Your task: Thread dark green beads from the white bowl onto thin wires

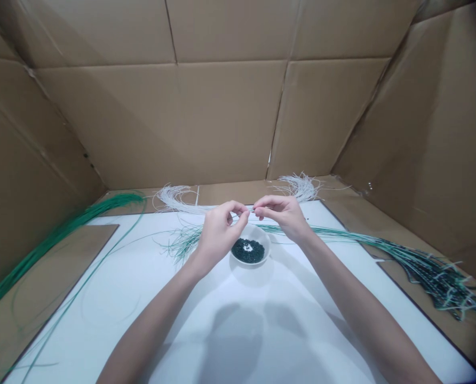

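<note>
My left hand (222, 229) and my right hand (282, 213) are raised with their fingertips almost meeting, each in a closed pinch. Something thin and small seems to lie between the fingertips, too fine to name. Just below them stands a white bowl (267, 249) holding many small dark green beads (249, 256), with a few pale spots in the middle. Behind the bowl and partly hidden by my hands runs a bundle of thin green strands (334, 232). Its frayed ends (185, 241) spread out left of the bowl.
White strands (174, 197) lie along the back, with another tuft (300, 186) behind my right hand. A long green bundle (73, 216) curves along the left side. Beaded strand ends (442, 285) lie at the right. Cardboard walls (230, 117) enclose the white table top (113, 298).
</note>
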A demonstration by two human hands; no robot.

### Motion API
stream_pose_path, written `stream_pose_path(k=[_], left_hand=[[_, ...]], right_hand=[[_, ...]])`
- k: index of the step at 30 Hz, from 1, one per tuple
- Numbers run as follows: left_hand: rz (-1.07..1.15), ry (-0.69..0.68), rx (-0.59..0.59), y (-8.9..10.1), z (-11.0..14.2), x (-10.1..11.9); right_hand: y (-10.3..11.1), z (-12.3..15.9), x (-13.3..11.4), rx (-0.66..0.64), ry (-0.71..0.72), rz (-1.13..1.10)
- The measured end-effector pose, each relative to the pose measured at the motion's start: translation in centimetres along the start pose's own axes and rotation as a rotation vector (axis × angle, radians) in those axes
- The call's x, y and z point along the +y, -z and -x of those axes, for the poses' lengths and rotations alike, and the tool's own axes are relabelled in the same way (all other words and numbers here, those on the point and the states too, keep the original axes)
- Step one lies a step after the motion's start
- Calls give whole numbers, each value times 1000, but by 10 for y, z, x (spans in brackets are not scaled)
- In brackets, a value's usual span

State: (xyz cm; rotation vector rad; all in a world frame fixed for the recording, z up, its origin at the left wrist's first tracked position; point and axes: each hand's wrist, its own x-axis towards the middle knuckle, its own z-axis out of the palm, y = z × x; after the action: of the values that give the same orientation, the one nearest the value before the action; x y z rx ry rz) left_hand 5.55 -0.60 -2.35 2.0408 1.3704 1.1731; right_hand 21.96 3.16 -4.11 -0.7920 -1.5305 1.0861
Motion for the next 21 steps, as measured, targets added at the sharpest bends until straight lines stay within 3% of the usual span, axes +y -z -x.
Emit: stream_pose_path(k=[12, 21], left_hand=[[-51, -37, 29, -2, -1, 0], [-94, -139, 62, -5, 2, -5]], right_hand=[[-1, 0, 1, 38, 34, -17], [-6, 1, 5, 84, 55, 2]])
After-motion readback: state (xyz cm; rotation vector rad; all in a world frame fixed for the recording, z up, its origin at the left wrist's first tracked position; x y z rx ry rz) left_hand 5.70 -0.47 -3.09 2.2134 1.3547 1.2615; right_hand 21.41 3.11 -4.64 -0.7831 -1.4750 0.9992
